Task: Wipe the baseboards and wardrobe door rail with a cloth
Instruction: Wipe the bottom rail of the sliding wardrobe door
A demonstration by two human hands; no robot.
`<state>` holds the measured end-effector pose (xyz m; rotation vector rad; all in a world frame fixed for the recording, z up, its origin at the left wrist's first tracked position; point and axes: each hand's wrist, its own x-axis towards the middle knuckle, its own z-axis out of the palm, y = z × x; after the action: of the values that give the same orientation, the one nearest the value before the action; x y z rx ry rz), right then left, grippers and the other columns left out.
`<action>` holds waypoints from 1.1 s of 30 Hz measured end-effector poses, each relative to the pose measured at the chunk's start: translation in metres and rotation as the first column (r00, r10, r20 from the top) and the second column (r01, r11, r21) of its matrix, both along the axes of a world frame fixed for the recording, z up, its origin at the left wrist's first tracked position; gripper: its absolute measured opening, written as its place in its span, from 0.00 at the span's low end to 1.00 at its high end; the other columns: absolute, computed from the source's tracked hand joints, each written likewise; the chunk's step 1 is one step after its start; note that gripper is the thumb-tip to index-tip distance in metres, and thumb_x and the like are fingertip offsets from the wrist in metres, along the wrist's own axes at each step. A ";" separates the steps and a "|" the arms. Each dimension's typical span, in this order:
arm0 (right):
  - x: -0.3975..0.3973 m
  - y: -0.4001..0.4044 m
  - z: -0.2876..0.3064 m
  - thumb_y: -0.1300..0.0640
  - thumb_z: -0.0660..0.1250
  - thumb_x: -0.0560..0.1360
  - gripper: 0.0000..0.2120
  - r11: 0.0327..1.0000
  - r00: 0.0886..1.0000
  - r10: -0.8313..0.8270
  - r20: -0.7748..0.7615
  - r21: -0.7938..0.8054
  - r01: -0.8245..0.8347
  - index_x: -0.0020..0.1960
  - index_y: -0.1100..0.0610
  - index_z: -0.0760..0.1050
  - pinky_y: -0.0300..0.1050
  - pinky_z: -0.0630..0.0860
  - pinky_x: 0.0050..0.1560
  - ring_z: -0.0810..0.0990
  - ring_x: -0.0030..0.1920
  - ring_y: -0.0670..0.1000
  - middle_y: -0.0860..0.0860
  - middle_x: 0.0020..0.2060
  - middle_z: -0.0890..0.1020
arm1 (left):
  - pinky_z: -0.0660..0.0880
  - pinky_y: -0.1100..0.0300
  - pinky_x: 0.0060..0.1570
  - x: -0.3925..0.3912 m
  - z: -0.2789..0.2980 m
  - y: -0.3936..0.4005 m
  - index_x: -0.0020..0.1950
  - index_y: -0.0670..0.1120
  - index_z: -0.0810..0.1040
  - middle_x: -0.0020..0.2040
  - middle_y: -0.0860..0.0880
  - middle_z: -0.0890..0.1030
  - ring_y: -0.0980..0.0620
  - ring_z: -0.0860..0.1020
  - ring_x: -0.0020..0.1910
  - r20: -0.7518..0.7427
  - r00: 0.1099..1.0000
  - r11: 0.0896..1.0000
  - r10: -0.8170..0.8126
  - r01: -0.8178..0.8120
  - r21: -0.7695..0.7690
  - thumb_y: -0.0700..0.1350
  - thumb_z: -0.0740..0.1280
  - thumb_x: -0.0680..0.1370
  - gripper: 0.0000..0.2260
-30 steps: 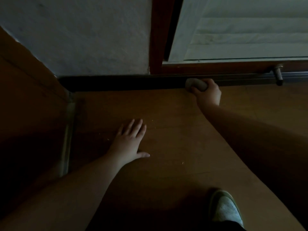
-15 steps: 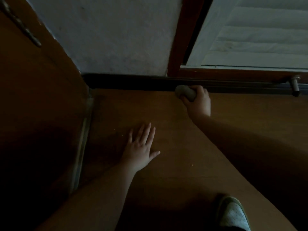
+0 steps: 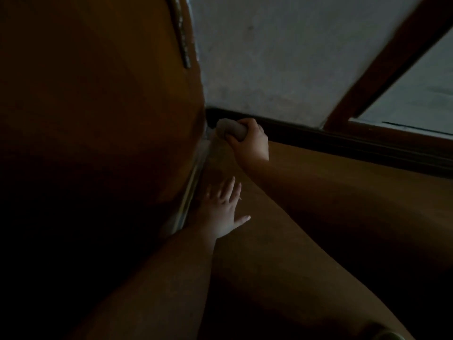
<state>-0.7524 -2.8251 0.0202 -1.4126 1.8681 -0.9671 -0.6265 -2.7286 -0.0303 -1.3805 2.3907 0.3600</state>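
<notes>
The right hand (image 3: 251, 141) is curled round a bunched grey cloth (image 3: 230, 128), fingers over the top and thumb beneath, and holds it against the dark, narrow baseboard (image 3: 343, 139) right at the corner where that strip meets the tall brown wooden wardrobe door (image 3: 98, 119). The cloth sticks out to the left of the fist, its end touching or nearly touching the foot of the door; the dim light does not let me tell which. The left hand (image 3: 224, 212) lies flat on the brown wooden floor (image 3: 306, 163), fingers straight and slightly spread, thumb out to the right, holding nothing; it sits nearer the camera than the right hand, the two well apart, just beside the pale metal door rail (image 3: 190, 195) that runs along the bottom of the wardrobe door. Both bare forearms reach in from the lower edge of the view. Above the baseboard rises a rough grey-white plastered wall (image 3: 282, 57), and to its right a reddish-brown wooden frame (image 3: 382, 67) slants upward, with a pale panel (image 3: 421, 101) behind it. A thin metal strip (image 3: 181, 33) runs down the edge of the wardrobe door near the top.
</notes>
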 end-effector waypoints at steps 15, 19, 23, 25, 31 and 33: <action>0.045 -0.059 0.004 0.54 0.71 0.76 0.17 0.997 0.998 -0.035 0.048 0.073 0.032 0.64 0.52 0.73 0.46 0.71 0.50 0.78 0.55 0.58 0.56 0.59 0.75 | 0.45 0.39 0.77 0.006 0.004 -0.008 0.82 0.47 0.48 0.82 0.45 0.41 0.43 0.41 0.80 -0.020 0.999 0.999 0.043 -0.043 0.013 0.72 0.48 0.77 0.42; 0.034 -0.061 0.006 0.53 0.71 0.76 0.18 0.987 0.989 -0.129 0.068 0.108 0.121 0.64 0.53 0.72 0.45 0.67 0.47 0.78 0.54 0.57 0.55 0.59 0.74 | 0.42 0.40 0.77 -0.006 -0.002 -0.003 0.81 0.47 0.47 0.81 0.45 0.40 0.43 0.40 0.80 -0.025 0.999 0.999 -0.023 0.024 0.031 0.74 0.40 0.73 0.45; -0.014 -0.039 0.005 0.54 0.71 0.75 0.19 0.983 0.986 -0.164 0.024 0.082 0.162 0.64 0.55 0.72 0.45 0.69 0.48 0.78 0.55 0.58 0.56 0.60 0.73 | 0.45 0.42 0.78 -0.020 -0.009 0.005 0.80 0.49 0.36 0.82 0.47 0.39 0.45 0.42 0.80 -0.073 0.994 0.996 -0.084 0.084 -0.009 0.75 0.39 0.72 0.45; -0.044 -0.024 0.004 0.54 0.71 0.75 0.19 0.988 0.989 -0.150 -0.016 0.045 0.151 0.64 0.56 0.72 0.44 0.69 0.50 0.77 0.55 0.57 0.57 0.60 0.74 | 0.46 0.42 0.78 -0.031 -0.012 0.008 0.79 0.50 0.32 0.82 0.47 0.38 0.45 0.42 0.80 -0.081 0.991 0.995 -0.103 0.102 -0.013 0.76 0.41 0.72 0.45; -0.127 0.019 -0.002 0.55 0.71 0.75 0.18 0.969 0.967 -0.247 -0.061 -0.004 0.247 0.62 0.56 0.73 0.41 0.68 0.51 0.76 0.55 0.54 0.56 0.59 0.74 | 0.39 0.44 0.75 -0.067 -0.023 0.018 0.80 0.49 0.34 0.80 0.47 0.34 0.45 0.40 0.80 -0.092 0.964 0.968 -0.249 0.250 -0.002 0.78 0.41 0.70 0.48; -0.160 0.036 -0.004 0.56 0.71 0.75 0.18 0.956 0.953 -0.293 -0.075 -0.021 0.292 0.63 0.56 0.72 0.39 0.67 0.50 0.75 0.53 0.50 0.55 0.58 0.74 | 0.35 0.45 0.73 -0.082 -0.029 0.023 0.79 0.49 0.32 0.78 0.48 0.28 0.46 0.36 0.79 -0.102 0.950 0.955 -0.295 0.296 -0.011 0.79 0.41 0.69 0.49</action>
<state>-0.9121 -2.7886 0.0166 -1.2136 2.1768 -1.0754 -0.7087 -2.7052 -0.0594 -0.9993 2.6289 0.3618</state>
